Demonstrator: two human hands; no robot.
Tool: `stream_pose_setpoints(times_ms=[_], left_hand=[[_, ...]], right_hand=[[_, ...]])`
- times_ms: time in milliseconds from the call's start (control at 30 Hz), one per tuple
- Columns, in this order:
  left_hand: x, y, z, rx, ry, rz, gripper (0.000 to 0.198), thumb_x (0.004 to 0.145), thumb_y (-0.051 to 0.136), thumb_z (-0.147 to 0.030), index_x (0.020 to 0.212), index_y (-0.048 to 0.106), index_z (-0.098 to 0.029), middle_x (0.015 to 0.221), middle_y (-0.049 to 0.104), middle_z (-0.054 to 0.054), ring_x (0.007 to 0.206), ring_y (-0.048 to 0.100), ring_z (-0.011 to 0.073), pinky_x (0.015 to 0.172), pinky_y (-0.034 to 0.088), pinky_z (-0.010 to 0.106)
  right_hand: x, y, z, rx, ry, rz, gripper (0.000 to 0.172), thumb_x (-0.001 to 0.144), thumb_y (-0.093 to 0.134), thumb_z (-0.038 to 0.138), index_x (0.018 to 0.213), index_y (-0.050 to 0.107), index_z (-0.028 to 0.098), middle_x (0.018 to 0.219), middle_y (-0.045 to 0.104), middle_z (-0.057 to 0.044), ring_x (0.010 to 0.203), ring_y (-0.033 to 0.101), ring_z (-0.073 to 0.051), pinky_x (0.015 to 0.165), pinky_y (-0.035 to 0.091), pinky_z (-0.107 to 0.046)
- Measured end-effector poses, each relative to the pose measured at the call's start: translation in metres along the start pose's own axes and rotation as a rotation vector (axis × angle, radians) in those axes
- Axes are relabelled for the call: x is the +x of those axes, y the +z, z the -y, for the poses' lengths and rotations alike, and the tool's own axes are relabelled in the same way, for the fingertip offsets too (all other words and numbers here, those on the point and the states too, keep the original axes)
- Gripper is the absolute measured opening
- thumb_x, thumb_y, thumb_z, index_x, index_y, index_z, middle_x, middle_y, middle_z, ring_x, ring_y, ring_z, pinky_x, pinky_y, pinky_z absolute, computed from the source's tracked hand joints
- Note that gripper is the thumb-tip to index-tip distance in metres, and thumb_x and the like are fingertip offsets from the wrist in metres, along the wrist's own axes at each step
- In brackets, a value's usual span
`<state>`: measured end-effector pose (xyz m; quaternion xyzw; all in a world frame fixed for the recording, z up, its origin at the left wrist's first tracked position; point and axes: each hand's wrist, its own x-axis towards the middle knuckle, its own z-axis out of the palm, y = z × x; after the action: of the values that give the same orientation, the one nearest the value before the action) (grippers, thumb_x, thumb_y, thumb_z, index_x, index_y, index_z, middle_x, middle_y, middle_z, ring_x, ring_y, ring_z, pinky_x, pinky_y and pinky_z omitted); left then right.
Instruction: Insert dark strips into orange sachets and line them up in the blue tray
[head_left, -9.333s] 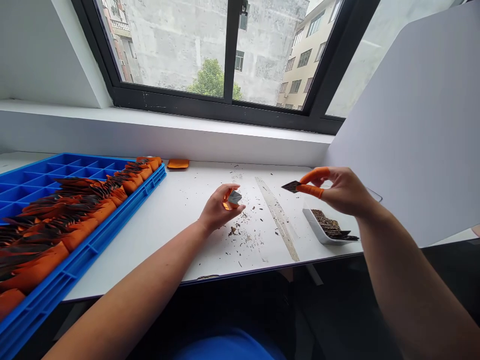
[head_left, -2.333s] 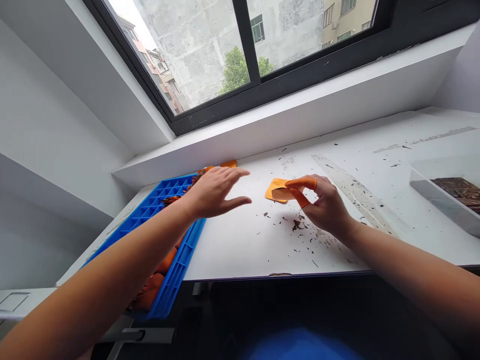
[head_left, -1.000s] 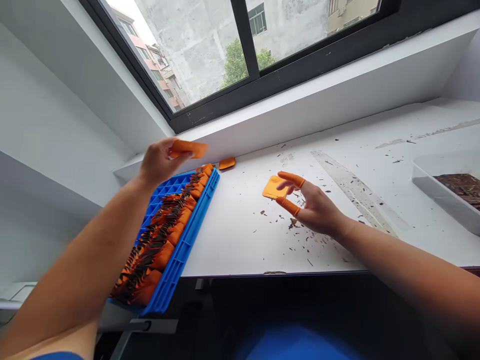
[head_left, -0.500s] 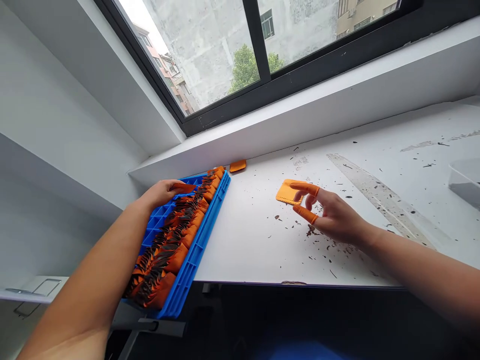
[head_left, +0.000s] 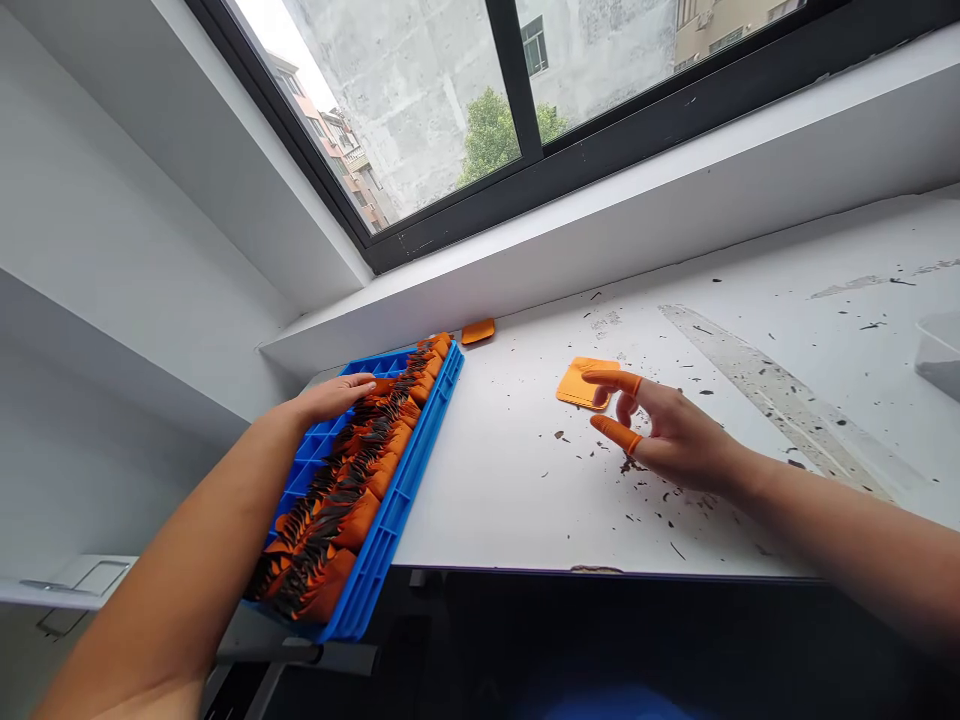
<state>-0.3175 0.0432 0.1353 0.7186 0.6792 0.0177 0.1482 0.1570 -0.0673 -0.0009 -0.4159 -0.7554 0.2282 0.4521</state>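
My left hand (head_left: 330, 397) lies over the far end of the blue compartment tray (head_left: 390, 510). Its fingers are stretched out, and the fingertips touch an orange pouch (head_left: 384, 386) among the rows of orange pouches with dark inserts (head_left: 337, 500). My right hand (head_left: 664, 440) rests on the white table with its fingers apart and orange finger cots on the thumb and index finger. The index tip touches a flat orange pouch (head_left: 579, 380) lying on the table. Nothing sits between the thumb and finger.
Another orange pouch (head_left: 478, 330) lies by the window ledge. Dark flecks (head_left: 637, 470) litter the table around my right hand. A long clear strip (head_left: 780, 405) runs diagonally on the right, and a white dish (head_left: 941, 355) shows at the right edge.
My left hand carried an orange pouch from the air down into the blue tray and has flattened on it. My right hand has stayed by the pouch on the table.
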Motion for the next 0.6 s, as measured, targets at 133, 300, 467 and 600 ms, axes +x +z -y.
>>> stream_pose_setpoints(times_ms=[133,300,467,600], left_hand=[[0.000,0.010,-0.002,-0.077,-0.079,0.047,0.084,0.074,0.047,-0.088,0.120,0.072,-0.023,0.136,0.068,0.007,0.129,0.059,0.0346,0.113,0.042,0.040],[0.004,0.018,-0.010,-0.012,-0.119,0.043,0.091,0.079,0.033,-0.092,0.132,0.068,-0.026,0.148,0.058,0.007,0.142,0.048,0.0346,0.120,0.033,0.045],[0.015,0.015,-0.015,0.096,-0.127,0.100,0.103,0.078,0.024,-0.095,0.139,0.062,-0.022,0.152,0.052,0.013,0.145,0.043,0.0363,0.122,0.029,0.049],[0.025,0.017,-0.021,0.127,-0.102,0.090,0.104,0.081,0.023,-0.093,0.138,0.063,-0.017,0.147,0.056,0.020,0.139,0.050,0.0413,0.112,0.040,0.055]], right_hand=[[0.000,0.001,0.001,0.011,-0.007,0.053,0.041,0.093,0.059,0.043,0.131,0.058,0.026,0.106,0.068,-0.008,0.069,0.060,-0.018,0.058,0.053,-0.036],[0.000,0.000,0.000,0.016,-0.031,-0.005,0.041,0.092,0.059,0.043,0.129,0.060,0.024,0.102,0.068,-0.008,0.066,0.058,-0.018,0.061,0.055,-0.039],[0.000,-0.001,0.000,-0.005,-0.035,-0.010,0.041,0.091,0.059,0.041,0.129,0.060,0.023,0.098,0.069,-0.007,0.066,0.058,-0.018,0.062,0.055,-0.038],[0.000,-0.001,0.000,-0.010,-0.035,-0.018,0.041,0.092,0.058,0.040,0.129,0.059,0.023,0.100,0.069,-0.007,0.067,0.058,-0.018,0.067,0.056,-0.040]])
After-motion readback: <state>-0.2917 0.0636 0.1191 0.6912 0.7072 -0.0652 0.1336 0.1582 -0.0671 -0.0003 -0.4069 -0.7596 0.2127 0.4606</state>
